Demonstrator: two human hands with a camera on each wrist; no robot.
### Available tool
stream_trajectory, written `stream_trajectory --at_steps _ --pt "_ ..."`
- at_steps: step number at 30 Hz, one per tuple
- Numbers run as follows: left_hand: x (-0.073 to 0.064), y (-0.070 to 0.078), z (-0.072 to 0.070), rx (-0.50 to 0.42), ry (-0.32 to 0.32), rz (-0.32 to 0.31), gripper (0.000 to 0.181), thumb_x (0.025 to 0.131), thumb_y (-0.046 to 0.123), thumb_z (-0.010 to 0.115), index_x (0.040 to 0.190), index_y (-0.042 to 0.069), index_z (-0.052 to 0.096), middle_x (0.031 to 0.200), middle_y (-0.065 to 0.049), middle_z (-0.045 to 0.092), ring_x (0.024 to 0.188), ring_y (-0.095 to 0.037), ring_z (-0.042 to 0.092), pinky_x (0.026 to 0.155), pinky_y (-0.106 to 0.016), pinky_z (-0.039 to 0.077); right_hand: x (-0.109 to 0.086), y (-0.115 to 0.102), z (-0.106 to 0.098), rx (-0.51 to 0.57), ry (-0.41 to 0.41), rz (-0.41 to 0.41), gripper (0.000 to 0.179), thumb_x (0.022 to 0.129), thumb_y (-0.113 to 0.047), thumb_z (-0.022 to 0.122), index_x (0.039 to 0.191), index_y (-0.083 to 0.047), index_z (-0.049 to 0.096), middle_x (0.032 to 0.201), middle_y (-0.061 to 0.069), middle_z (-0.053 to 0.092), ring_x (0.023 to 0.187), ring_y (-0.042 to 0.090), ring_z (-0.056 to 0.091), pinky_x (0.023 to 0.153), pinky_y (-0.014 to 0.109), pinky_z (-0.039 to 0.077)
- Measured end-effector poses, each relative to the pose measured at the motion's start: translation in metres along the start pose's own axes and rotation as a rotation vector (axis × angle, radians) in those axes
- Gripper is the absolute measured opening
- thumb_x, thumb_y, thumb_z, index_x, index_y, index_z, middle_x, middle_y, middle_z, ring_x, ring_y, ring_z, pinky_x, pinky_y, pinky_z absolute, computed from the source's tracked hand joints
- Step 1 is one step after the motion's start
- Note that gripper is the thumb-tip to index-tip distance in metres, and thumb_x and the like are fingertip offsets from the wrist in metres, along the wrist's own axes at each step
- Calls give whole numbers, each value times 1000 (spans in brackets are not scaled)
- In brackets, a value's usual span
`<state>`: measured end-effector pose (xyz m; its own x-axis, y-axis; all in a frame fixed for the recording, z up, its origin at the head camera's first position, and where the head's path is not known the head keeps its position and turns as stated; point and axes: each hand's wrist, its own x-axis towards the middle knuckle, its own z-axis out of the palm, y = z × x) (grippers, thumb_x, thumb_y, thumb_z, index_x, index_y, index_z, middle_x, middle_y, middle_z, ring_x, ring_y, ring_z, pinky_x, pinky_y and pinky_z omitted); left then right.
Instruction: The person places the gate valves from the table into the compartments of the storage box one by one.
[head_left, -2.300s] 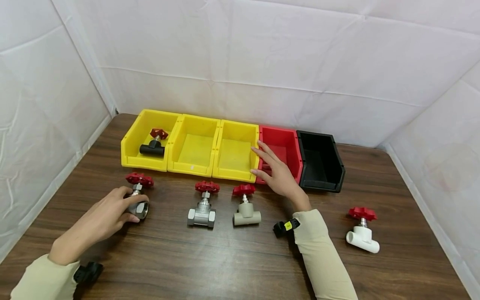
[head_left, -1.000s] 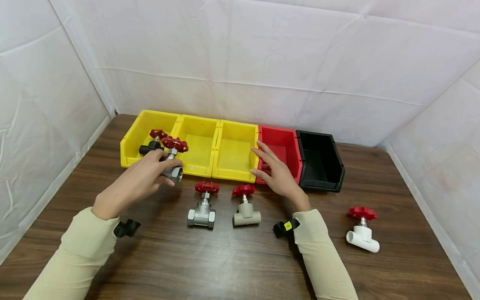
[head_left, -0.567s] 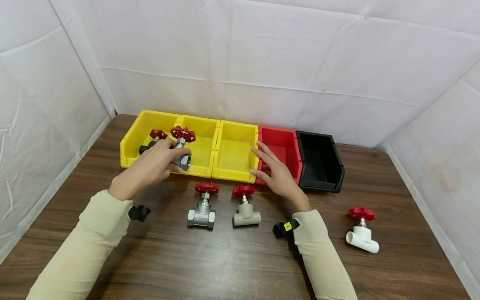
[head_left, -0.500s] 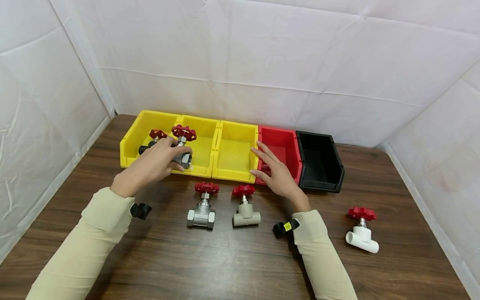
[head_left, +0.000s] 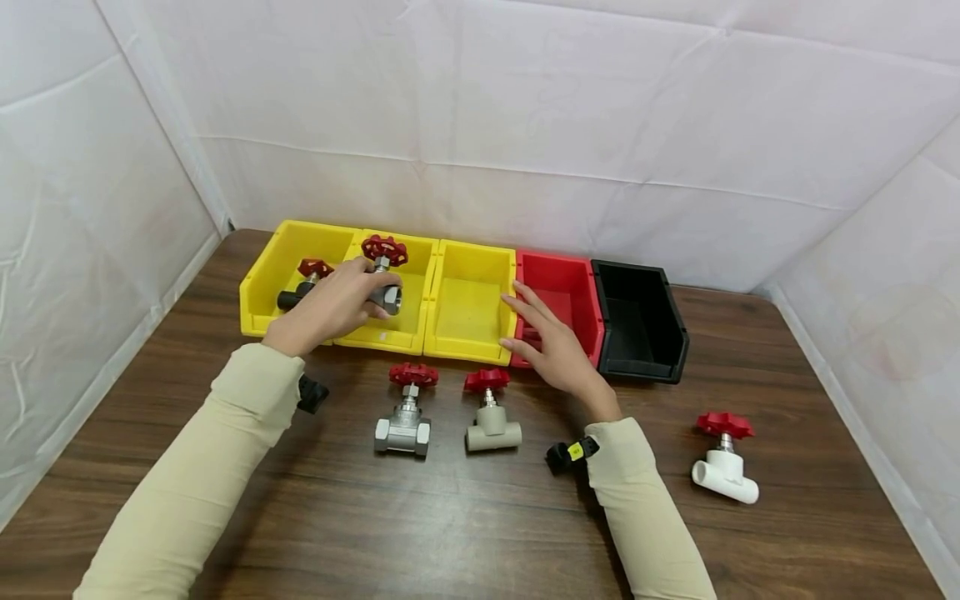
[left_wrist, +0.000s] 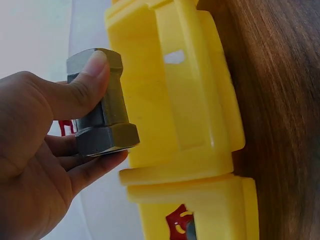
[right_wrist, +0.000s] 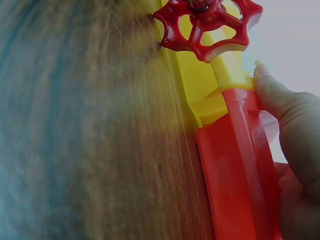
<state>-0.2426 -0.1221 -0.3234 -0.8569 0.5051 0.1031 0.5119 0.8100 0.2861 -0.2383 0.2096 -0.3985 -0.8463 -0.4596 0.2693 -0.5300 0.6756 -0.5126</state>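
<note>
My left hand point(head_left: 337, 302) grips a steel valve with a red handwheel point(head_left: 385, 250) over the second yellow bin point(head_left: 415, 321). In the left wrist view the thumb lies across the grey valve body point(left_wrist: 103, 107), its fingers behind. My right hand point(head_left: 557, 348) rests at the wall between the third yellow bin point(head_left: 468, 310) and the red bin point(head_left: 573, 283), fingers extended and holding nothing. A second steel valve point(head_left: 403, 433) and a beige plastic valve point(head_left: 492, 429) stand on the table in front of the bins, both with red handwheels.
The first yellow bin point(head_left: 257, 287) contains a black valve point(head_left: 288, 300), partly hidden by my left hand. A black bin point(head_left: 637, 329) ends the row on the right. A white valve point(head_left: 726, 475) stands on the wooden table point(head_left: 465, 533) at far right. White sheeting point(head_left: 480, 125) surrounds the table.
My left hand has lifted the steel valve from the table's left side and carried it rightward and back, over the second yellow bin. The right hand has stayed in place.
</note>
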Motion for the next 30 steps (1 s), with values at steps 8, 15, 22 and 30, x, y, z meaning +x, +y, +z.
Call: stream_trajectory --at_steps 8,15,22,30 --pt "16 -5 13 -24 -37 14 39 89 9 68 128 8 60 110 -25 52 98 -35 49 82 -47 44 0 1 1 4 -2 1 67 91 -36 65 150 -28 34 158 -9 16 129 22 42 96 41 44" --pt "21 -6 23 -29 -78 20 42 89 9 68 130 8 58 114 -25 53 103 -36 49 86 -49 45 -2 1 1 1 3 3 68 90 -36 65 150 -29 33 158 -9 16 129 23 43 96 42 44" --pt "26 -5 29 -35 -87 10 43 89 10 68 131 8 58 113 -22 55 102 -34 49 88 -48 43 -3 1 -1 -3 9 2 68 90 -35 66 150 -27 34 158 -8 17 129 24 43 96 42 44" --pt "33 -4 36 -26 -143 -6 50 90 10 67 138 4 51 124 -22 55 115 -40 47 98 -51 38 -2 2 1 -6 8 2 68 90 -35 65 150 -27 34 158 -9 17 128 23 43 97 42 43"
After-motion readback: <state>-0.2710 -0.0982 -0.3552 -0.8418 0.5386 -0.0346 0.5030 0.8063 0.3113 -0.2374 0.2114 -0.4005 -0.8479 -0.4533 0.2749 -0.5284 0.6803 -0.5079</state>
